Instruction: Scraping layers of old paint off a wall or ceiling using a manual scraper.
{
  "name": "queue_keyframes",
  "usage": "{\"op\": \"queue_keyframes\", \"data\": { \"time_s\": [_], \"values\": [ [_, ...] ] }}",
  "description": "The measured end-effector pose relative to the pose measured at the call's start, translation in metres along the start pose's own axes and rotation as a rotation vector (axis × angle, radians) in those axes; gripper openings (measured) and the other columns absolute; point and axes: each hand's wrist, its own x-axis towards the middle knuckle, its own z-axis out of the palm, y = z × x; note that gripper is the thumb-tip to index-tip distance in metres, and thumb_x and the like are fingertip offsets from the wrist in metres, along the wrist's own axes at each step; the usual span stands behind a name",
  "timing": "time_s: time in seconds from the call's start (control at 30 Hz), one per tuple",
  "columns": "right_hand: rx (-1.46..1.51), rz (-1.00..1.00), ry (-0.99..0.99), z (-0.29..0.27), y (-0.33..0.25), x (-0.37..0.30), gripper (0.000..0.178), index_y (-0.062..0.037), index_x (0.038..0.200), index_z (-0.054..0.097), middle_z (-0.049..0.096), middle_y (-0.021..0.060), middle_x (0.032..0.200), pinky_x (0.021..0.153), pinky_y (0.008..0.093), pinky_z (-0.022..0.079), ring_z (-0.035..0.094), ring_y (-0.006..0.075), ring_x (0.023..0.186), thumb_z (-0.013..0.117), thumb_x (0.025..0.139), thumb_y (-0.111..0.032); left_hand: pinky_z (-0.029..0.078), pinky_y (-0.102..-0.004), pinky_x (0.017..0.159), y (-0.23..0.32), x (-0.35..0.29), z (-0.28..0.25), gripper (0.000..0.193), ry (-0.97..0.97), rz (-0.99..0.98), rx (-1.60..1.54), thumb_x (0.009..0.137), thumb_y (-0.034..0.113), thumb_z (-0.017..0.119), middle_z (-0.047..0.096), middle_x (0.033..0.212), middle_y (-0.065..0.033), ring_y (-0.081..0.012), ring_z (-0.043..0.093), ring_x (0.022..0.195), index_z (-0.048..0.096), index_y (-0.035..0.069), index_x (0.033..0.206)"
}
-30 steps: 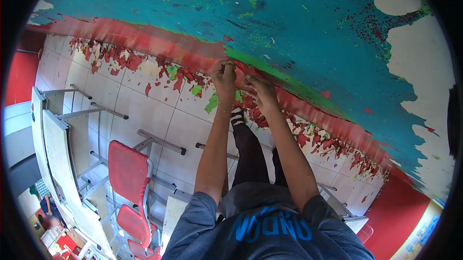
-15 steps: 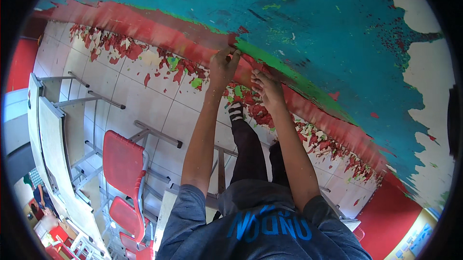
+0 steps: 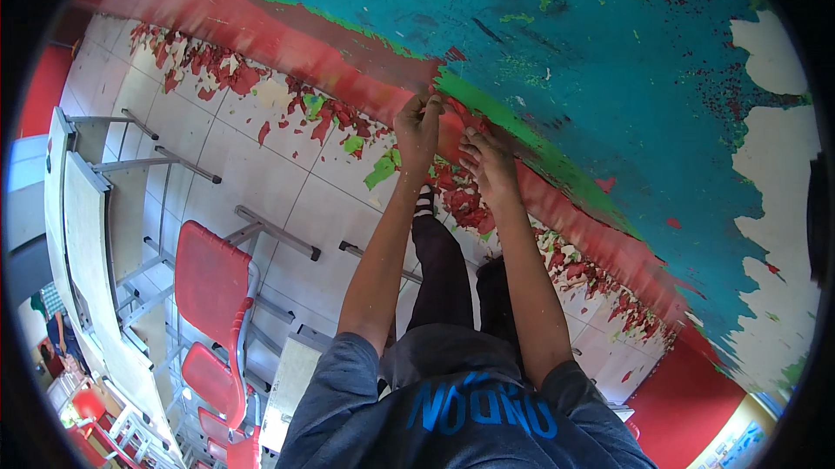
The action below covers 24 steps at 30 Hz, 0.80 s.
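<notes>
A painted wall [image 3: 600, 113] stands in front of me, teal above, with a green strip [image 3: 496, 113] along a ragged edge and a worn red band [image 3: 287, 43] below it. My left hand [image 3: 419, 130] is at the red band just under the green strip. Its thumb and fingers are pinched together; whatever is between them is too small to make out. Just to its right, my right hand [image 3: 489, 163] is held with loosely bent fingers slightly apart, the tips close to the red band. Nothing shows in it.
Red, white and green paint flakes [image 3: 235, 73] litter the tiled floor [image 3: 252, 169] along the wall's foot. A larger green flake [image 3: 381, 171] lies by my left forearm. Red chairs [image 3: 213, 269] and pale tables [image 3: 91, 208] with metal legs stand at left. Bare white patches [image 3: 765, 165] show at right.
My left hand has moved a little right along the band and down from the dark corner of the ragged edge. My right hand has shifted slightly right. The whole view has shifted a little.
</notes>
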Motion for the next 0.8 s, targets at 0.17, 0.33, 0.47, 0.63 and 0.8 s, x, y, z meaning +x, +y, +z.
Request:
{"op": "queue_keyframes", "data": {
  "time_s": [0.17,0.33,0.47,0.63,0.8],
  "values": [
    [0.018,-0.007,-0.03,0.002,0.001,-0.001,0.022,-0.01,0.092,0.056,0.054,0.0004,0.087,0.078,0.0336,0.037,0.05,0.0134,0.086,0.061,0.077,-0.026,0.035,-0.0244,0.047,0.008,0.014,-0.01,0.026,-0.099,0.198,0.343,0.083,0.021,0.053,0.054,0.059,-0.0052,-0.0085,0.043,0.05,0.055,-0.003,0.074],
    [0.143,0.054,-0.076,0.01,-0.005,-0.002,0.027,-0.01,0.092,0.057,0.056,0.0009,0.086,0.072,0.0301,0.039,0.052,0.0135,0.081,0.06,0.077,-0.031,0.031,-0.0205,0.047,0.008,0.017,-0.012,0.022,-0.196,0.099,0.258,0.085,0.02,0.051,0.052,0.062,0.0006,-0.0041,0.039,0.052,0.056,0.001,0.075],
    [0.376,0.136,-0.318,0.022,-0.011,0.006,0.027,-0.0127,0.092,0.056,0.055,0.0001,0.092,0.071,0.0317,0.039,0.051,0.014,0.085,0.06,0.077,-0.034,0.032,-0.02,0.049,0.004,0.018,-0.013,0.019,-0.219,0.081,0.192,0.085,0.017,0.05,0.052,0.065,0.0007,-0.004,0.04,0.056,0.056,0.001,0.076],
    [0.377,0.098,-0.134,0.043,-0.003,0.017,0.018,-0.0154,0.09,0.055,0.051,-0.0042,0.073,0.061,0.0275,0.039,0.048,0.0093,0.066,0.06,0.078,-0.028,0.033,-0.0198,0.052,0.005,0.023,-0.019,0.018,-0.262,0.106,0.234,0.085,0.016,0.05,0.05,0.065,0.0017,-0.0039,0.041,0.059,0.055,0.001,0.075],
    [0.375,-0.067,-0.053,0.043,0.003,0.017,0.018,-0.0118,0.087,0.059,0.059,-0.0017,0.076,0.057,0.0268,0.041,0.054,0.0097,0.067,0.064,0.075,-0.024,0.03,-0.02,0.049,0.002,0.014,-0.017,0.02,-0.231,0.086,0.206,0.085,0.017,0.05,0.046,0.061,0.0025,-0.0038,0.038,0.056,0.053,0.002,0.071]
  ]
}}
